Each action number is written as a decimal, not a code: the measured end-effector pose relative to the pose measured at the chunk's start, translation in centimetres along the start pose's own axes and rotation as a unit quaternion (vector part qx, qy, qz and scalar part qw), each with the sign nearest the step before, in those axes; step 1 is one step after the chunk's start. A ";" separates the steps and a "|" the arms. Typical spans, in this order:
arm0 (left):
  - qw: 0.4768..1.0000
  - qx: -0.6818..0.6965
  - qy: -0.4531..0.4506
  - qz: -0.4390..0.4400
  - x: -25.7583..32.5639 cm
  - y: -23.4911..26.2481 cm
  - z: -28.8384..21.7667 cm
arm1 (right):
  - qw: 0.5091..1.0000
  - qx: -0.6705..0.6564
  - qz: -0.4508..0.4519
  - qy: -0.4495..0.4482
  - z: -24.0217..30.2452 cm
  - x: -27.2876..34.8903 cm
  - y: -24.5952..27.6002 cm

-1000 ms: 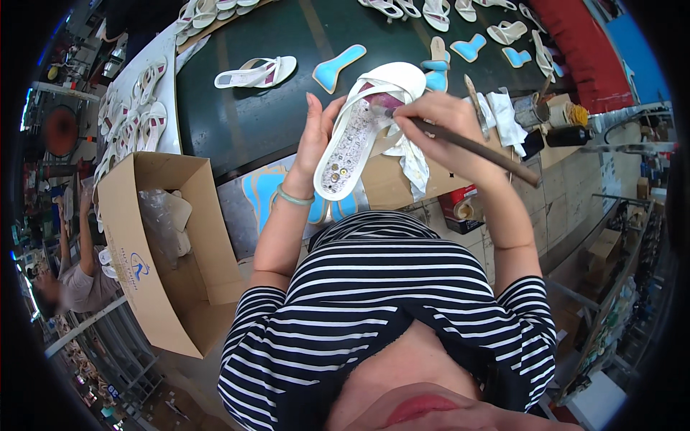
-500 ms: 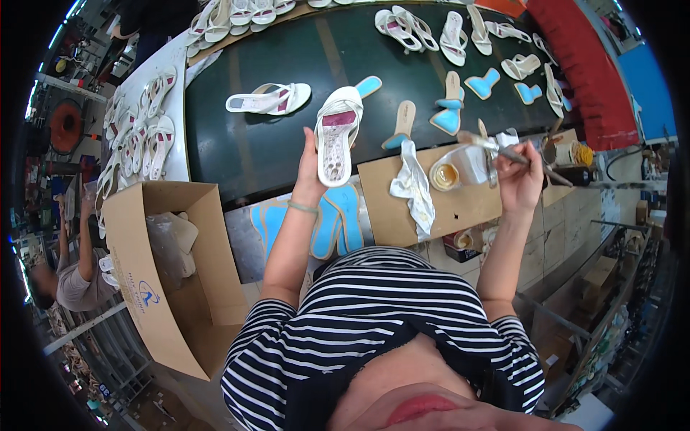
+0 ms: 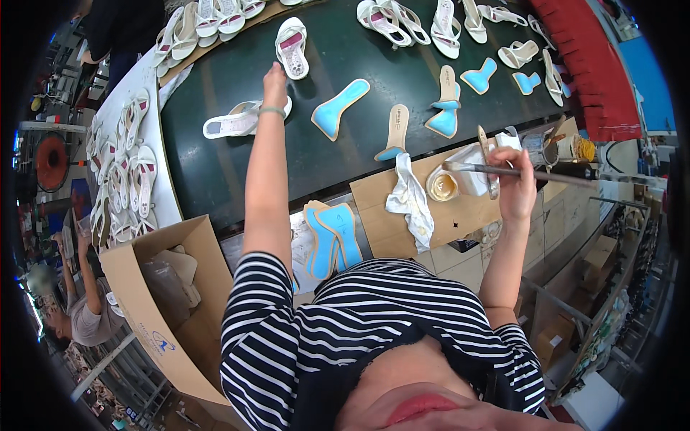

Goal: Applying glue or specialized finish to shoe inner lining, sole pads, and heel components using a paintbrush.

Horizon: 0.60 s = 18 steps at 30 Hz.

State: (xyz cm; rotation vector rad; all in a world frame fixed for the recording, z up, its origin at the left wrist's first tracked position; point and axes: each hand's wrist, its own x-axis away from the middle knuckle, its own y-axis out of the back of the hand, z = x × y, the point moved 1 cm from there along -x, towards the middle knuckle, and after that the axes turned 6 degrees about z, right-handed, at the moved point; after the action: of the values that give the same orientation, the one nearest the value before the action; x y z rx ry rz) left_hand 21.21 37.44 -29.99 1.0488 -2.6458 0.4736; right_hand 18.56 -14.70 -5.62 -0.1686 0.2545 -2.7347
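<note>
At arm's length over the green table, my left hand (image 3: 274, 85) grips a white sandal (image 3: 293, 44) by its heel end. Its insole is bare and mottled, with a magenta patch under the strap. Another white sandal (image 3: 233, 123) lies below, partly behind my left forearm. My right hand (image 3: 516, 188) closes around a paintbrush (image 3: 496, 169), held roughly level. The bristles are over the edge of a small jar of yellowish paste (image 3: 442, 184). A blue-backed insole (image 3: 339, 109) lies blue side up between my arms. A beige insole (image 3: 394, 129) rests near the jar.
A crumpled white cloth (image 3: 410, 205) lies on the cardboard sheet (image 3: 374, 208). More white sandals (image 3: 445, 29) and blue insole pieces (image 3: 478, 75) are spread farther back. An open carton (image 3: 169, 323) stands at the left. Stacked blue insoles (image 3: 330, 237) sit before me.
My left hand has carried the sandal forward and left, away from my body. The brush has swung down and levelled out toward the jar. The blue-backed insole now shows fully.
</note>
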 end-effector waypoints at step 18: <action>0.774 -0.571 0.204 0.184 8.9 20.3 -2.8 | 0.963 0.256 -0.041 -0.072 -8.9 7.1 5.8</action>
State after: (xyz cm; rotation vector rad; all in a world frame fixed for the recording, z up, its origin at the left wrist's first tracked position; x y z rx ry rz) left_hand 1.12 46.98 -28.49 0.0143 -2.0594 -0.7301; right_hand 12.85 -21.38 -14.90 -0.2343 -0.5090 -2.7453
